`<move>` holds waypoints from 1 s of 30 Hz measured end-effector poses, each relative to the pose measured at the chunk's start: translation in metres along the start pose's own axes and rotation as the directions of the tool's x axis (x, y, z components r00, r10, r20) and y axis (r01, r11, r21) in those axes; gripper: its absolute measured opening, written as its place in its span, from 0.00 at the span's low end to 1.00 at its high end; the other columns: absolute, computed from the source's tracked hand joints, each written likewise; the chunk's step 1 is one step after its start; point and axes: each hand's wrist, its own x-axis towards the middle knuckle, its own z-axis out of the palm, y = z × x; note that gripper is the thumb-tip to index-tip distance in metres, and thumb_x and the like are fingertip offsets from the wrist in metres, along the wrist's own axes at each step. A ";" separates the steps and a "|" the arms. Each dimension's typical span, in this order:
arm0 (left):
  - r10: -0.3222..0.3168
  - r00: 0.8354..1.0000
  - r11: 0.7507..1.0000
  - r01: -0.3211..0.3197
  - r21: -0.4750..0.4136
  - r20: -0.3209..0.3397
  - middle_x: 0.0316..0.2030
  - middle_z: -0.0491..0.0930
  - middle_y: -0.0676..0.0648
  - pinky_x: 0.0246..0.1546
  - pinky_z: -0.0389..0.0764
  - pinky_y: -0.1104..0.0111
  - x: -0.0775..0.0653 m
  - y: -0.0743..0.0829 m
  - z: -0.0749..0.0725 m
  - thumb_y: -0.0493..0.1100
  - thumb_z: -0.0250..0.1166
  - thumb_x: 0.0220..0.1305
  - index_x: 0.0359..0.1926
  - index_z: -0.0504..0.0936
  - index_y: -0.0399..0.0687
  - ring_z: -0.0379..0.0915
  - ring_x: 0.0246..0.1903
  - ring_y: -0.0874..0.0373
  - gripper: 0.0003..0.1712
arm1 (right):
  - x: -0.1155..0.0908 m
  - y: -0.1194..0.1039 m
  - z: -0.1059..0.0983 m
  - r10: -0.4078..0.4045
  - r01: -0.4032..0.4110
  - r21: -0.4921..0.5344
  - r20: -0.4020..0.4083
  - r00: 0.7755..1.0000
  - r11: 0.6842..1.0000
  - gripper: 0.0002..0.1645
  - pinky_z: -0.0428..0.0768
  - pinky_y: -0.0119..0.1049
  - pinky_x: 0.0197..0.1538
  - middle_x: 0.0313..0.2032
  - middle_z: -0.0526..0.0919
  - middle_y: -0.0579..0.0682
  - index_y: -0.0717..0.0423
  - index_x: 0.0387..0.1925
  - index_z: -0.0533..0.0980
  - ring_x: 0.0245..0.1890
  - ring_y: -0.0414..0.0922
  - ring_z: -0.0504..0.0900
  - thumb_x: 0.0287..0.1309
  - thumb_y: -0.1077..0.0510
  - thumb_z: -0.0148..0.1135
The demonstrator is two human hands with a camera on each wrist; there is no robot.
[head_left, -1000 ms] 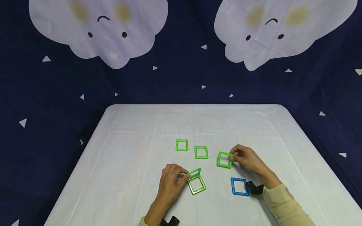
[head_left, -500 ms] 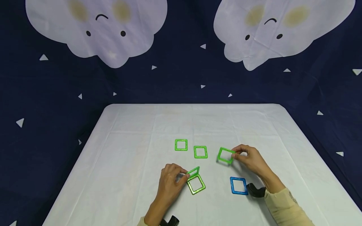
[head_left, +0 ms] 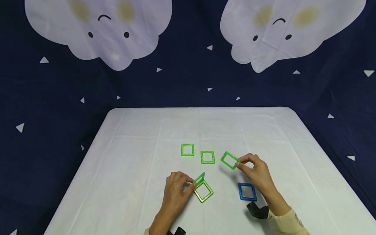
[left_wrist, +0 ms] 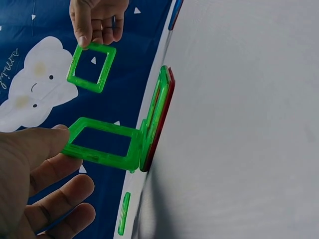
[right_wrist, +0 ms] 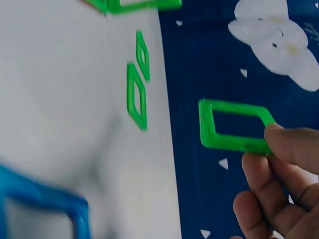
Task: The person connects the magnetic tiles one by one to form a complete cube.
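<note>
My left hand pinches a raised green magnetic tile between thumb and forefinger. That open-centred square meets the edge of another green tile, which lies flat on the table. Along the flat tile's underside, the left wrist view shows a red layer. My right hand pinches a third green magnetic tile by one side, tilted and above the table, apart from the joined pair.
Two loose green tiles lie farther back on the white table. A blue square tile lies below the right hand, near the black wrist mount. Behind the table hangs a dark blue cloth with clouds.
My right hand has lifted its green tile off the table, turned it, and brought it slightly left. The left hand's raised tile has turned a little with the flat one.
</note>
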 end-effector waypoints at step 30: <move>-0.004 1.000 1.000 0.004 -0.005 -0.004 0.27 0.78 0.57 0.42 0.68 0.65 -0.005 0.000 -0.003 0.48 0.74 0.46 0.25 0.84 0.54 0.69 0.35 0.64 0.08 | -0.051 -0.009 0.073 -0.203 0.191 -0.084 -0.173 0.964 0.978 0.17 0.65 0.36 0.44 0.24 0.76 0.38 0.45 0.22 0.76 0.32 0.37 0.72 0.34 0.63 0.77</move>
